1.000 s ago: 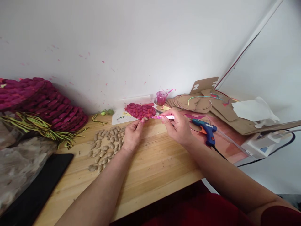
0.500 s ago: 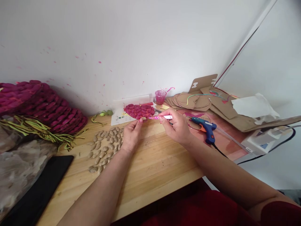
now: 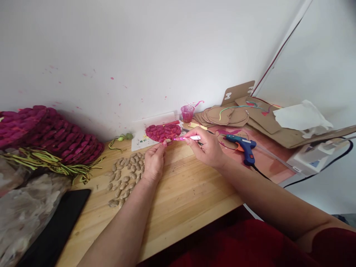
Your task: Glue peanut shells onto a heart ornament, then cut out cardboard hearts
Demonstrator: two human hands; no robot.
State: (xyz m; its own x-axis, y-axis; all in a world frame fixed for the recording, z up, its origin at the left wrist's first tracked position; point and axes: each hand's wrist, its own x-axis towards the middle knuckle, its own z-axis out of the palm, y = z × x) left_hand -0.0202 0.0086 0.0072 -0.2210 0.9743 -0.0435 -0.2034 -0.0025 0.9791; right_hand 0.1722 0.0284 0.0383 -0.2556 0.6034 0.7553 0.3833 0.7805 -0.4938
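Note:
Between the fingertips of my left hand (image 3: 154,159) is a small pale peanut (image 3: 168,140). My right hand (image 3: 208,147) is closed round a white paintbrush (image 3: 194,137). The brush's pink end points left and reaches close to the peanut; whether it touches cannot be made out. Just behind my hands lies a cluster of pink-painted peanuts (image 3: 163,131), resting on white paper (image 3: 137,143). Unpainted peanuts (image 3: 125,179) are spread on the wooden table (image 3: 178,207), left of my left forearm. A clear plastic cup (image 3: 187,114) with pink paint stands by the wall.
Stacked pink peanut pieces (image 3: 63,135), yellow-green strands (image 3: 52,163), a plastic bag (image 3: 30,215) and a black flat object (image 3: 59,222) fill the left. On the right are cardboard shapes (image 3: 215,115), a blue glue gun (image 3: 244,146) with its cord, and a white power box (image 3: 313,159).
The camera view has shifted slightly. Both hands keep nearly the same pose, with the peanut and the paintbrush still held close together.

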